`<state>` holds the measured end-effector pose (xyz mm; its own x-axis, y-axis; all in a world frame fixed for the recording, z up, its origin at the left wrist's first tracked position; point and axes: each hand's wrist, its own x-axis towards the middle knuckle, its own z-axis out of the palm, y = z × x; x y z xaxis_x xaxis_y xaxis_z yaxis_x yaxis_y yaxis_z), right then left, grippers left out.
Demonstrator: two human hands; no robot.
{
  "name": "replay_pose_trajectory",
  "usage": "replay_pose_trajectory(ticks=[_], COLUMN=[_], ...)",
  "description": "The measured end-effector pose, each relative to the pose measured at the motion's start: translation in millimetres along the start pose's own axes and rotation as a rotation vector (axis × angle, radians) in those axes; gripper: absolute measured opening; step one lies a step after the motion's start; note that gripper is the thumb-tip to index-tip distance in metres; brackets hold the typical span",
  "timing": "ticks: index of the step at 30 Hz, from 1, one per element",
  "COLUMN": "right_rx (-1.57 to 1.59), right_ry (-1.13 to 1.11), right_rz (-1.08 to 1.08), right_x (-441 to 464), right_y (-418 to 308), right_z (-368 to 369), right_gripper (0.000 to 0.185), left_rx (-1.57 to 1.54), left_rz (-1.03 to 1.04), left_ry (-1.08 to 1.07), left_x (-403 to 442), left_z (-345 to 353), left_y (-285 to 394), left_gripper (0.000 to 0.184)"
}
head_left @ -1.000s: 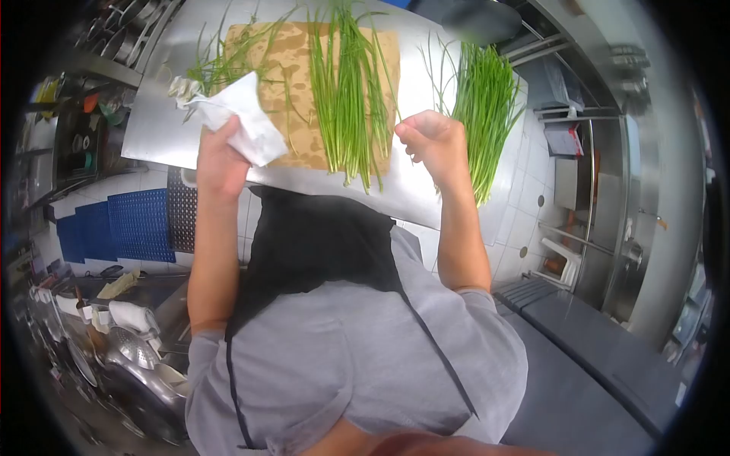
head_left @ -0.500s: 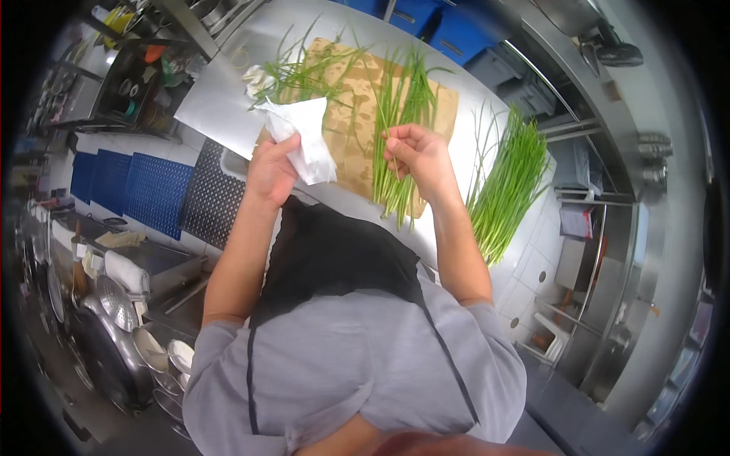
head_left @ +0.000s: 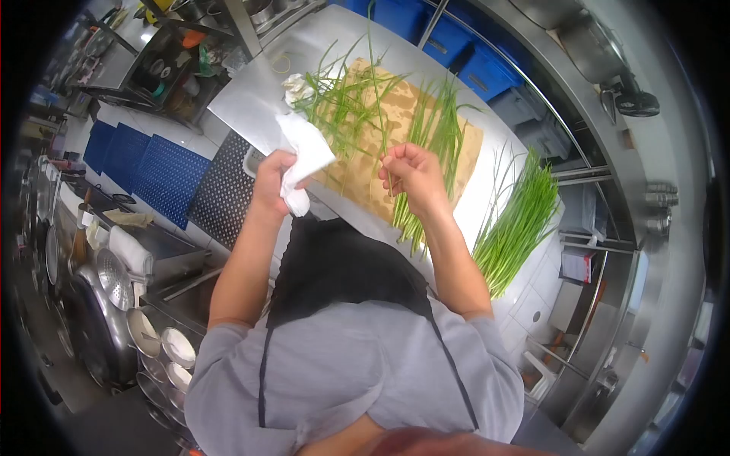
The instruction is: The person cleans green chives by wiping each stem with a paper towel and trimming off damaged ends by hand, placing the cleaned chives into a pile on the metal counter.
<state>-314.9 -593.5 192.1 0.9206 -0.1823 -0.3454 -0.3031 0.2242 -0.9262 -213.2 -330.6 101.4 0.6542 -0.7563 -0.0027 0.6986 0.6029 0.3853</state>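
My left hand (head_left: 275,181) is closed round a white cloth (head_left: 306,154) near the front edge of the metal table. A thin green stalk (head_left: 379,99) stands up from the pinched fingers of my right hand (head_left: 414,176). Beneath and beyond my hands lies brown cardboard (head_left: 468,156) with dark wet spots. Loose green stalks (head_left: 334,110) are scattered on its left part, and a bunch of long green stalks (head_left: 437,137) lies on its right part, partly behind my right hand. A larger green bundle (head_left: 521,224) rests on the table farther right.
The metal table (head_left: 258,87) carries a crumpled white item (head_left: 298,90) at its back left. Blue bins (head_left: 487,70) stand beyond the table. Pans and a strainer (head_left: 114,278) are at the lower left, with dark floor mats (head_left: 226,191) beside the table.
The view has turned, so the table appears farther right. My right hand has moved left from beside the right bundle to over the cardboard, with a stalk in its fingers. The cloth is now more bunched.
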Motion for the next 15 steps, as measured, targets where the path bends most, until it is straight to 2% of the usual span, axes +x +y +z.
replay_pose_trajectory(ticks=[3, 4, 7, 8, 11, 15], right_rx=[-0.015, -0.051, -0.167, -0.207, -0.314, -0.364], right_ry=[-0.010, -0.006, 0.002, 0.001, 0.049, 0.119], right_rz=[-0.081, -0.105, -0.172, -0.197, -0.253, -0.290], right_x=[-5.7, -8.7, -20.9, -24.4, -34.4, -48.9], right_y=[1.0, 0.4, 2.4, 3.7, 12.7, 18.0], right_z=[4.7, 6.2, 9.5, 9.2, 0.1, -15.9], right_gripper=[0.006, 0.007, 0.008, 0.009, 0.009, 0.010], left_rx=[0.287, 0.437, 0.589, 0.579, 0.562, 0.760], left_rz=[0.044, 0.048, 0.011, 0.124, 0.259, 0.402], left_ry=[0.328, 0.308, 0.160, 0.136, 0.170, 0.169], left_x=[13.4, 15.6, 31.9, 38.8, 52.9, 58.1], left_z=[71.9, 80.9, 106.5, 126.0, 123.9, 131.9], left_y=[-10.1, -10.5, -10.1, -14.9, -8.6, 6.2], left_gripper=[0.043, 0.039, 0.034, 0.028, 0.026, 0.027])
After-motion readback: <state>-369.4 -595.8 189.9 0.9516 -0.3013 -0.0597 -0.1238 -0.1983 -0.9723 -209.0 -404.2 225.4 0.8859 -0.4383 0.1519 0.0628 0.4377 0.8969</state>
